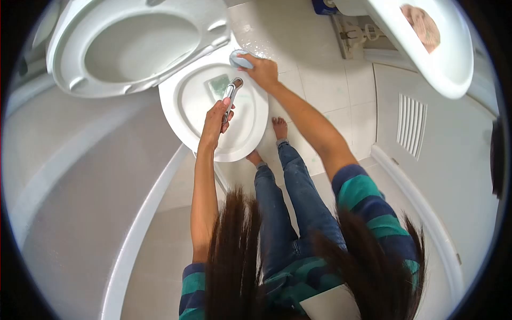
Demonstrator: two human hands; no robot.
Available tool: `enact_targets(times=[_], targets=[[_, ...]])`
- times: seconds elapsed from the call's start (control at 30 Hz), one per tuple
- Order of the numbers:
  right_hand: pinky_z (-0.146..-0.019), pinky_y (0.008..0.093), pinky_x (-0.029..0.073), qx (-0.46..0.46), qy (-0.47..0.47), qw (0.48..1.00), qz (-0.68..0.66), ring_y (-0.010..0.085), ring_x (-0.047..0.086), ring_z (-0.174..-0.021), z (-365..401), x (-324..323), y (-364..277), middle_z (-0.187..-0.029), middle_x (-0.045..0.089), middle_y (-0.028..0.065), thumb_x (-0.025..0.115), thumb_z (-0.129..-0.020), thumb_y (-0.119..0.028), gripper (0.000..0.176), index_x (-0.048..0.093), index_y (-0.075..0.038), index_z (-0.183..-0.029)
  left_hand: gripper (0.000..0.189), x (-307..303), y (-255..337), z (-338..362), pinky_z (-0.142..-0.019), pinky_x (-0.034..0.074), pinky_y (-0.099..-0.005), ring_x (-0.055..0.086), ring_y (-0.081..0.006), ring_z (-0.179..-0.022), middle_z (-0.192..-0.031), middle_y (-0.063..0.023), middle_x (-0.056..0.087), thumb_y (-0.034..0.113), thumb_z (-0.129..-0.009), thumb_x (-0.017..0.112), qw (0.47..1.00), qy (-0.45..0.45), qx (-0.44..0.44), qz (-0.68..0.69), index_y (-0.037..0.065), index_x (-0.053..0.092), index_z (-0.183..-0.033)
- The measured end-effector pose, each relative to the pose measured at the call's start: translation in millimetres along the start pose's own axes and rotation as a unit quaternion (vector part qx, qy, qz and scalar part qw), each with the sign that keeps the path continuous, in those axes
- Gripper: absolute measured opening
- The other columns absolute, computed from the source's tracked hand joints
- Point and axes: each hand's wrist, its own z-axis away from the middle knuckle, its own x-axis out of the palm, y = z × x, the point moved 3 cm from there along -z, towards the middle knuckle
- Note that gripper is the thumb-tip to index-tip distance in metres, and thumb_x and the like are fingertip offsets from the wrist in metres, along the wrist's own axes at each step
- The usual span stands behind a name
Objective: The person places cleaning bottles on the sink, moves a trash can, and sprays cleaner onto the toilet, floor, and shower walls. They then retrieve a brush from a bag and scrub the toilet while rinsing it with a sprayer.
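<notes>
My left hand (218, 120) is wrapped round a chrome hand sprayer (232, 89), whose head is over the open toilet bowl. A pale grey-blue brush or scrubber (241, 59) is in my right hand (260, 70), at the back right of the white toilet rim (172, 109). Greenish water (218, 85) lies at the bottom of the bowl. The toilet seat and lid (65, 58) are raised toward the upper left.
A white washbasin (453, 69) juts in at the upper right, near a wall fitting (354, 34). A door with a vent (412, 125) stands at the right. Water drops wet the tiled floor (325, 88). My bare feet are beside the toilet.
</notes>
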Motion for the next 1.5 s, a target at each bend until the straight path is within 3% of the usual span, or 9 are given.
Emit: enact_targets(times=[0.13,0.3,0.47,0.53,0.83,1.1,1.33,1.4,1.5], targets=[[-0.065,0.0386,0.049,-0.179,-0.035,0.983,0.003,0.0254,0.064,-0.07,66.1,-0.3,8.2,-0.079,0.066,0.0061,0.066,-0.073,-0.029,0.04,0.058,-0.032,-0.112,0.042,9.7,7.8,-0.4,-0.038,0.022,-0.0186,0.029,-0.0032,-0.041,-0.058,0.0033,0.042,0.05,-0.086,0.048,0.999,-0.023,0.027,-0.037,0.008,0.053,-0.083],[-0.058,0.0377,0.049,0.179,0.068,0.98,-0.056,0.0268,0.062,-0.065,39.8,-3.1,2.7,-0.073,0.065,0.0068,0.066,-0.073,-0.028,0.037,0.06,-0.03,-0.109,0.042,-2.4,-23.3,15.0,-0.038,0.023,-0.0184,0.029,-0.0035,-0.041,-0.059,0.0034,0.042,0.05,-0.086,0.048,0.999,-0.044,0.01,-0.03,0.008,0.053,-0.085],[-0.059,0.0396,0.049,-0.069,0.208,0.975,-0.033,0.0267,0.064,-0.071,162.3,39.7,-20.9,-0.081,0.066,0.0094,0.069,-0.071,-0.03,0.037,0.061,-0.028,-0.107,0.043,-47.8,-48.8,45.9,-0.04,0.025,-0.0184,0.032,-0.0039,-0.043,-0.061,0.0025,0.044,0.049,-0.088,0.046,0.997,-0.069,0.006,0.041,0.007,0.053,-0.088],[-0.059,0.0375,0.05,0.174,0.193,0.96,-0.102,0.0258,0.065,-0.071,152.2,44.4,-34.8,-0.087,0.066,0.0092,0.073,-0.067,-0.028,0.041,0.062,-0.026,-0.106,0.043,-67.0,-52.3,61.5,-0.041,0.026,-0.0182,0.032,-0.004,-0.044,-0.062,0.0023,0.045,0.049,-0.088,0.046,0.995,-0.082,0.029,0.054,0.007,0.054,-0.09],[-0.057,0.0273,0.05,0.307,0.118,0.491,-0.807,0.015,0.056,-0.06,52.2,56.7,-130.0,-0.08,0.058,0.0082,0.066,-0.073,-0.004,0.038,0.049,-0.003,-0.107,0.044,-81.3,-49.6,98.0,-0.039,0.023,-0.0176,0.029,-0.0029,-0.042,-0.061,0.0035,0.044,0.05,-0.087,0.049,0.995,-0.079,0.053,0.002,0.007,0.055,-0.093],[-0.07,0.0308,0.05,0.45,0.103,0.707,-0.536,0.0252,0.062,-0.085,59.8,82.0,-137.6,-0.103,0.059,0.0222,0.077,-0.059,-0.009,0.072,0.044,0.01,-0.121,0.042,-97.0,-38.9,108.3,-0.039,0.026,-0.0173,0.032,-0.0026,-0.042,-0.062,0.0022,0.045,0.047,-0.087,0.05,0.996,-0.049,0.055,0.048,0.007,0.055,-0.093],[-0.047,0.0232,0.04,0.151,-0.049,0.947,-0.281,0.0089,0.054,-0.055,65.8,4.7,-128.6,-0.071,0.06,0.0058,0.08,-0.061,-0.021,0.052,0.059,0.003,-0.102,0.044,-92.2,-51.0,102.0,-0.04,0.027,-0.017,0.034,-0.0028,-0.042,-0.063,0.0021,0.047,0.049,-0.086,0.049,0.993,-0.042,0.08,0.071,0.006,0.054,-0.094],[-0.051,0.0209,0.038,0.245,-0.128,0.813,-0.512,0.0028,0.044,-0.048,87.6,-37.5,-104.8,-0.07,0.061,0.0017,0.079,-0.063,-0.021,0.037,0.064,-0.002,-0.092,0.044,-91.2,-49.1,102.3,-0.04,0.027,-0.017,0.033,-0.0029,-0.043,-0.063,0.0026,0.047,0.049,-0.087,0.049,0.995,-0.043,0.069,0.057,0.006,0.055,-0.094],[-0.072,0.0317,0.048,0.248,-0.029,0.968,0.009,0.0218,0.062,-0.083,117.0,-82.5,-48.8,-0.086,0.066,0.0101,0.079,-0.052,-0.017,0.05,0.064,-0.011,-0.099,0.04,-78.8,-50.0,99.0,-0.041,0.026,-0.0171,0.033,-0.0025,-0.044,-0.062,0.0038,0.046,0.046,-0.087,0.051,0.997,-0.042,0.053,0.026,0.007,0.055,-0.091]])
